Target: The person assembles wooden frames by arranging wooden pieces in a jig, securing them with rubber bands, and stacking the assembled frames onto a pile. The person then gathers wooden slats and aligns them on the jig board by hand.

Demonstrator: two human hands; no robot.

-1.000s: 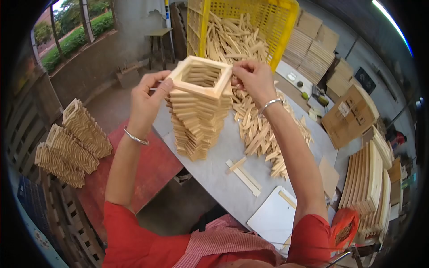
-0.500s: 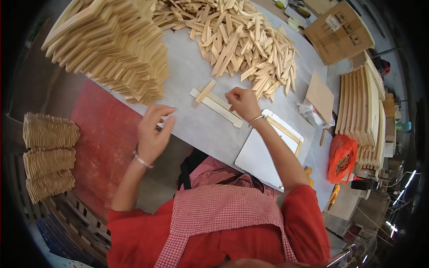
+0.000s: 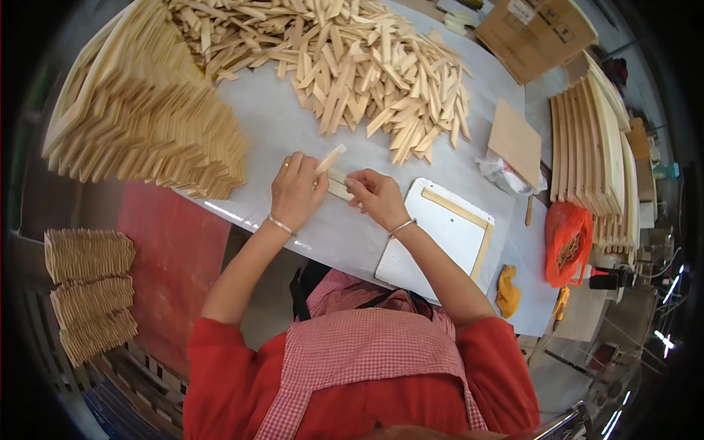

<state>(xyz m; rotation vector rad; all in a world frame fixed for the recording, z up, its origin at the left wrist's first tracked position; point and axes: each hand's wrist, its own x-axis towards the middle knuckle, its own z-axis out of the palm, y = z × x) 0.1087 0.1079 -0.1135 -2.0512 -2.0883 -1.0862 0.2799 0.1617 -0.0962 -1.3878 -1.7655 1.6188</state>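
Note:
My left hand (image 3: pixel 297 192) is closed on a short wooden strip (image 3: pixel 331 158) whose pale end sticks up past the fingers. Under it on the grey table lies a longer, paler strip (image 3: pixel 339 186), partly covered by both hands. My right hand (image 3: pixel 378 196) is close by, thumb and fingers pinched together over the right part of the paler strip. What sits in that pinch is too small and hidden to make out. To the right of this hand is a white board (image 3: pixel 440 242) with wooden strips along its top and right edges.
A big heap of loose wooden strips (image 3: pixel 367 70) covers the table's far side. Stacked angled wooden pieces (image 3: pixel 154 117) rise at the left. On the right are a brown panel (image 3: pixel 515 143), a cardboard box (image 3: pixel 539 37), a red bag (image 3: pixel 567 246) and a yellow cloth (image 3: pixel 507 292).
My left hand has come in from the table edge and taken hold of the short strip. My right hand has moved slightly left and down, closer to it. The view has shifted a little.

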